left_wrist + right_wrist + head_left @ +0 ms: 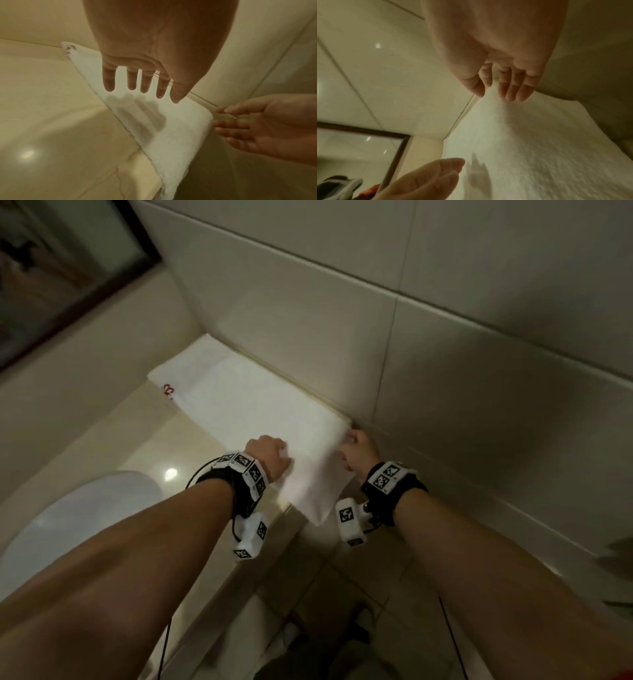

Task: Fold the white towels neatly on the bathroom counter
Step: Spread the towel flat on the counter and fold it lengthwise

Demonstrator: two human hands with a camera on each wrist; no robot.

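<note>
Towel (246, 405) lies on the worktop (164, 446) along the wall, long axis running away from me. My left hand (269, 455) hovers flat over its near end; my right hand (358, 451), fingers loose, empty, sits beside its near corner.

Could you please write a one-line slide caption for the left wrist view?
Open left hand hovers over a white towel on the counter; open right hand at its edge.

left hand (150, 56) over white towel (171, 135), fingers spread
</note>
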